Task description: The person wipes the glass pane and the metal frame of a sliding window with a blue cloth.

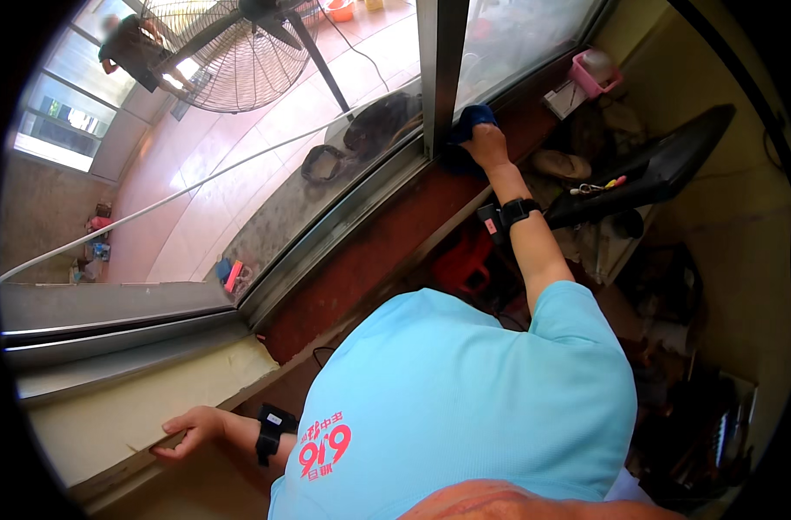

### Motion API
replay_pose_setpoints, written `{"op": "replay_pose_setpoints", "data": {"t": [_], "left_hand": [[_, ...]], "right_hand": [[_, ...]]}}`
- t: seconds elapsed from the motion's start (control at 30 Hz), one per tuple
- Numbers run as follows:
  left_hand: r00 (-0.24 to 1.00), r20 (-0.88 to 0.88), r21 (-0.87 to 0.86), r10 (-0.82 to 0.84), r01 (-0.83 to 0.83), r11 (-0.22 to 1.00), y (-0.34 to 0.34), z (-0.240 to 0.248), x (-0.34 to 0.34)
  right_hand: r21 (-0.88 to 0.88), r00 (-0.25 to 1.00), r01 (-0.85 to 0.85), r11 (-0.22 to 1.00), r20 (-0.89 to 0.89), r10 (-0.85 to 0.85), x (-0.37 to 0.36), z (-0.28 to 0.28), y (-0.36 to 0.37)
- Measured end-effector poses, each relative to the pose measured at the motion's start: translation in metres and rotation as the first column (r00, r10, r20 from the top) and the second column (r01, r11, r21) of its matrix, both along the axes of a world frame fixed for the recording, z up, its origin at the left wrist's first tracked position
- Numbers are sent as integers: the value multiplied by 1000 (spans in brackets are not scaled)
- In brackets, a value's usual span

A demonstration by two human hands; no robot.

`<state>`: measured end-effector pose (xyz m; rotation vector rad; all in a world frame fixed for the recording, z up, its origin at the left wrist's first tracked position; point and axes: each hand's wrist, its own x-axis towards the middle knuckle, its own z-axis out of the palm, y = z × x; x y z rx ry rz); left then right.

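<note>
My right hand (pixel 488 147) is closed on a dark blue cloth (pixel 476 116), pressing it to the dark red sill (pixel 352 247) beside the upright metal window frame (pixel 443 78). At the lower left, my left hand (pixel 194 430) rests against the edge of a cream ledge (pixel 144 390). Its thumb and fingers are apart, and nothing shows in them. Both wrists carry a black strap with a small box. Along the sill runs the metal window track (pixel 335 221), and a glass pane (pixel 517 43) stands behind the cloth.
Beyond the opening stand a large fan (pixel 231 52) and a person (pixel 131 52). A pale pole (pixel 196 185) crosses the opening. At right are a pink basket (pixel 595 73), a black tray-like panel (pixel 647 173) with scissors, and a red object (pixel 465 264) below the sill.
</note>
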<state>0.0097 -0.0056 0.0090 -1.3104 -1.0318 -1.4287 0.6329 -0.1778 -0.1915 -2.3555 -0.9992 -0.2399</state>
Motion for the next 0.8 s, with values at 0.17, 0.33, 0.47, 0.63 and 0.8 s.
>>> {"op": "replay_pose_setpoints", "data": {"t": [0.17, 0.33, 0.47, 0.63, 0.8], "left_hand": [[999, 44, 9, 6, -7, 1000, 1, -6, -8], [998, 53, 23, -24, 23, 999, 2, -4, -4], [997, 54, 25, -47, 46, 999, 4, -2, -5], [998, 62, 10, -28, 28, 1000, 3, -7, -6], [999, 30, 4, 26, -26, 1000, -3, 2, -3]], "right_hand": [[528, 996, -66, 847, 80, 27, -58, 46, 10], [537, 993, -20, 843, 111, -47, -116, 7, 27], [451, 991, 76, 889, -133, -17, -127, -19, 41], [499, 993, -44, 865, 117, -17, -129, 17, 43], [478, 982, -65, 876, 187, -29, -128, 11, 34]]}}
